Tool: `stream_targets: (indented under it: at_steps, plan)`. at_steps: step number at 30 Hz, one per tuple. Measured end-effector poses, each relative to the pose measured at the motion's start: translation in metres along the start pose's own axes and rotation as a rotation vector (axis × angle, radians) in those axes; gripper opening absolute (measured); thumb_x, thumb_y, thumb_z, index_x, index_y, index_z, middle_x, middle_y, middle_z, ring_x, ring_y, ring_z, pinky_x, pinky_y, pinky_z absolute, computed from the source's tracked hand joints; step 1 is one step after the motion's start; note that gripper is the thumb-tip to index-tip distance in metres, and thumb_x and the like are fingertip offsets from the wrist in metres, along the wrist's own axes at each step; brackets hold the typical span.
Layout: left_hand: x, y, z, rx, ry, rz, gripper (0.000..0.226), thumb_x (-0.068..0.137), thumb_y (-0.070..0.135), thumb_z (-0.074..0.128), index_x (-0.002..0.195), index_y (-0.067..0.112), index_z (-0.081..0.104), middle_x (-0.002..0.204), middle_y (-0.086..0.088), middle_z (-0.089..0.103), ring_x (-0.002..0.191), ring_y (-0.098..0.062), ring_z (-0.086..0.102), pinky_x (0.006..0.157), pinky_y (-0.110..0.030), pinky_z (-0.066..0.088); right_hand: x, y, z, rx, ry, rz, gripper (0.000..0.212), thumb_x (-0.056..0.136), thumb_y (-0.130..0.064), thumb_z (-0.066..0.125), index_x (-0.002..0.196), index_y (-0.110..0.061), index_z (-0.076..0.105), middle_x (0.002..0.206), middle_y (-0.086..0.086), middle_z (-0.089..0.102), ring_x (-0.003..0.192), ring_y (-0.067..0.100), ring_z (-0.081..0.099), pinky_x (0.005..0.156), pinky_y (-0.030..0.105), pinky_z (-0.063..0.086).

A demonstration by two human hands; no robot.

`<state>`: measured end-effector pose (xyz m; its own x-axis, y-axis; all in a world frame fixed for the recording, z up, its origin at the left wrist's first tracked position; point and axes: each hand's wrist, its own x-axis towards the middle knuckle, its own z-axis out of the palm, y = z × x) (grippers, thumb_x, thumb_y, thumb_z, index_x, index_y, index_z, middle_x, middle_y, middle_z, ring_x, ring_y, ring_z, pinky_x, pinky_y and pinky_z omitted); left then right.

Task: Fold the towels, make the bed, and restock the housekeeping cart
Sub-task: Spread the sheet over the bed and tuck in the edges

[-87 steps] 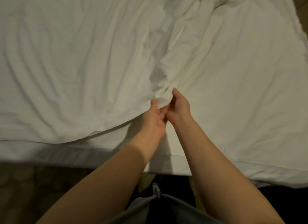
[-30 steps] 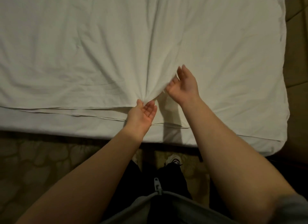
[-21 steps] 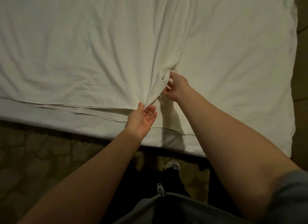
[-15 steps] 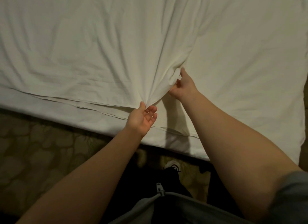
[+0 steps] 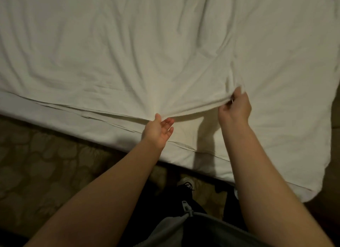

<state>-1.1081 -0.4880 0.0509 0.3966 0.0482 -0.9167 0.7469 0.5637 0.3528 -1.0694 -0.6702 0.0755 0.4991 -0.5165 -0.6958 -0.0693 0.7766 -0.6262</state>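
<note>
left hand (image 5: 157, 130), palm up, pinches the hem of the sheet (image 5: 128, 53) under its thumb, other fingers loose. right hand (image 5: 234, 109) grips the same hem in curled fingers, lifted just off the bed (image 5: 103, 132). soft white cloth fans in creases from both grips. the layered bed edge runs diagonally to a rounded corner, with patterned carpet (image 5: 46, 164) below.
</note>
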Motion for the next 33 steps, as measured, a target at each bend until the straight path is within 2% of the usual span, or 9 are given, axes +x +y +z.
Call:
stream_targets:
  at_steps: [5,9,13,16,18,20,22,27,33]
  plan:
    - [0.016,-0.011,0.0,-0.129,0.084,-0.043,0.044,0.1,0.035,0.043,0.135,0.008,0.046,0.133,-0.01,0.054,0.12,-0.026,0.055,0.085,-0.035,0.049,-0.012,0.02,-0.065,0.086,0.048,0.192,0.018,0.093,0.002,0.046,0.096,-0.009,0.06,0.088,0.004,0.066,0.076,0.015,0.064,0.068,0.022,0.057]
    - [0.01,-0.03,0.017,-0.126,-0.118,-0.139,0.048,0.096,0.04,0.049,0.135,0.011,0.047,0.142,-0.005,0.047,0.132,-0.021,0.044,0.098,-0.036,0.039,-0.012,0.027,-0.061,0.024,-0.075,0.405,0.029,0.077,0.007,0.051,0.104,-0.002,0.054,0.091,0.014,0.061,0.069,0.021,0.065,0.053,0.021,0.054]
    - [-0.005,-0.054,0.058,0.001,-0.311,-0.263,0.034,0.093,0.041,0.054,0.1,0.009,0.063,0.097,-0.005,0.068,0.094,-0.015,0.062,0.089,-0.029,0.047,-0.011,0.026,-0.052,-0.174,-0.14,0.393,0.022,0.086,0.01,0.047,0.074,-0.009,0.044,0.068,0.009,0.048,0.044,0.015,0.044,0.035,0.017,0.033]
    - [-0.011,-0.067,0.081,-0.062,-0.264,-0.234,0.017,0.096,0.016,0.053,0.084,0.006,0.059,0.065,-0.004,0.063,0.068,-0.009,0.052,0.072,-0.019,0.047,-0.01,0.019,-0.05,-0.278,-0.165,0.365,0.023,0.087,0.004,0.053,0.072,-0.01,0.042,0.058,0.006,0.044,0.036,0.012,0.037,0.034,0.018,0.032]
    - [-0.011,-0.069,0.084,-0.034,-0.229,-0.178,0.014,0.096,0.006,0.051,0.084,0.006,0.058,0.074,-0.006,0.063,0.075,-0.012,0.057,0.076,-0.021,0.049,-0.011,0.009,-0.044,-0.255,-0.192,0.392,0.017,0.091,-0.006,0.055,0.074,-0.006,0.053,0.058,0.008,0.055,0.039,0.016,0.05,0.037,0.02,0.039]
    - [-0.009,-0.069,0.081,0.018,-0.227,-0.142,0.012,0.096,0.004,0.049,0.089,0.006,0.058,0.089,-0.006,0.064,0.094,-0.016,0.061,0.093,-0.029,0.047,-0.006,-0.002,-0.035,-0.134,-0.211,0.433,0.023,0.095,-0.019,0.052,0.088,-0.001,0.064,0.078,0.015,0.07,0.071,0.026,0.068,0.064,0.032,0.055]
    - [-0.012,-0.069,0.08,0.043,-0.235,-0.127,0.013,0.097,0.004,0.047,0.089,0.006,0.057,0.09,-0.006,0.064,0.095,-0.017,0.061,0.095,-0.031,0.045,0.002,-0.014,-0.025,-0.091,-0.173,0.45,0.033,0.097,-0.026,0.051,0.111,0.001,0.064,0.105,0.018,0.069,0.101,0.033,0.064,0.086,0.043,0.052]
    - [-0.024,-0.078,0.078,0.038,-0.254,-0.148,0.015,0.097,0.002,0.046,0.085,0.002,0.055,0.087,-0.008,0.063,0.078,-0.014,0.063,0.072,-0.028,0.05,0.022,-0.054,-0.014,-0.014,-0.189,0.382,0.024,0.092,-0.01,0.047,0.094,0.008,0.063,0.086,0.024,0.068,0.089,0.037,0.063,0.085,0.045,0.048]
    - [-0.023,-0.08,0.086,0.135,-0.273,-0.166,0.016,0.095,0.0,0.048,0.081,0.003,0.055,0.083,-0.008,0.063,0.075,-0.014,0.062,0.067,-0.024,0.049,0.041,-0.102,-0.065,0.202,-0.358,0.265,0.038,0.052,0.011,0.068,0.09,0.009,0.069,0.103,0.025,0.068,0.099,0.039,0.065,0.098,0.049,0.045]
